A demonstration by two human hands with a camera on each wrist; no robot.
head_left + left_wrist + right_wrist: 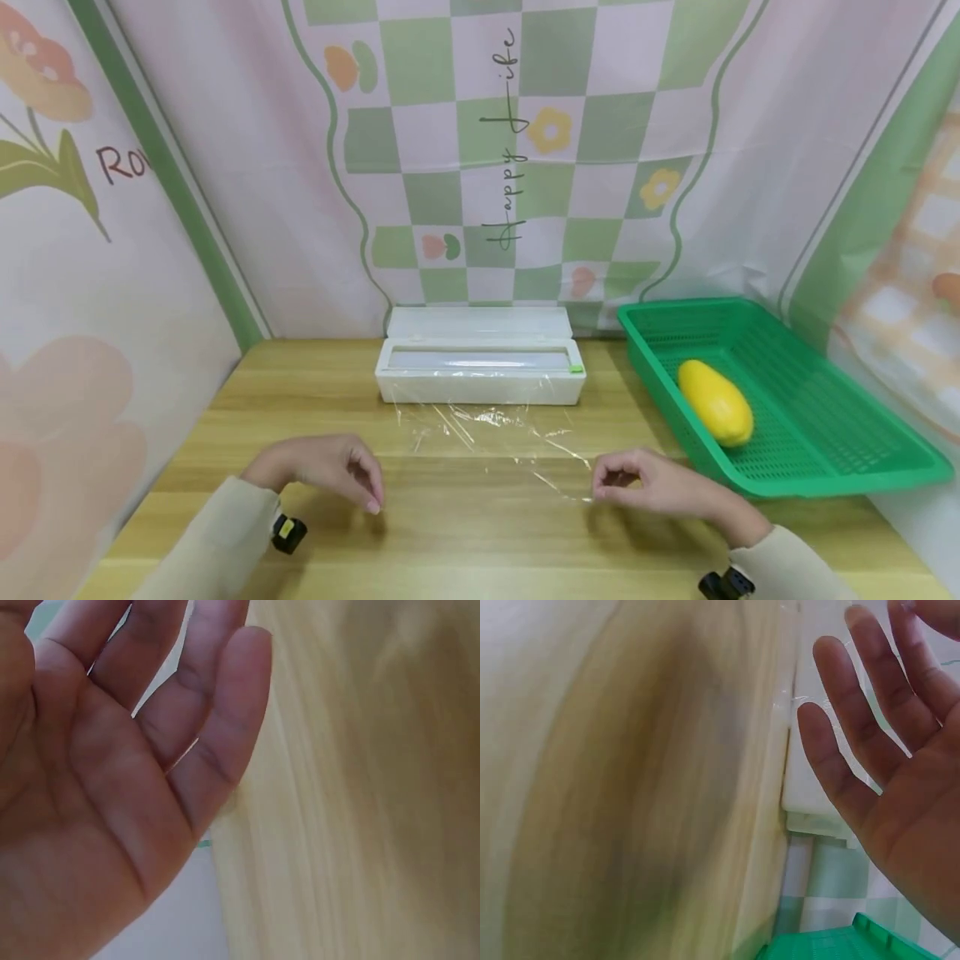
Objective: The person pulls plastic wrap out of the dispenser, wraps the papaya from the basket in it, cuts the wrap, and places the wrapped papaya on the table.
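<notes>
A sheet of clear cling film (pixel 491 417) stretches from the white cling film box (pixel 480 387) over the wooden table toward me, showing mostly as glints and creases. At its right front corner my right hand (pixel 648 482) pinches the film between thumb and index finger; in the right wrist view the other fingers (pixel 855 712) are spread and lightly bent. My left hand (pixel 330 468) is level with it on the left, thumb and index tips together at the film's left side, where the clear film hardly shows. Its other fingers (pixel 232 705) curve loosely in the left wrist view.
The box's lid (pixel 480 321) stands raised at the back, with a small green piece (pixel 576 368) at the slot's right end. On the right, a green basket (pixel 832 483) holds a yellow mango-like fruit (pixel 716 402). A patterned curtain (pixel 487 192) hangs behind the table (pixel 480 542).
</notes>
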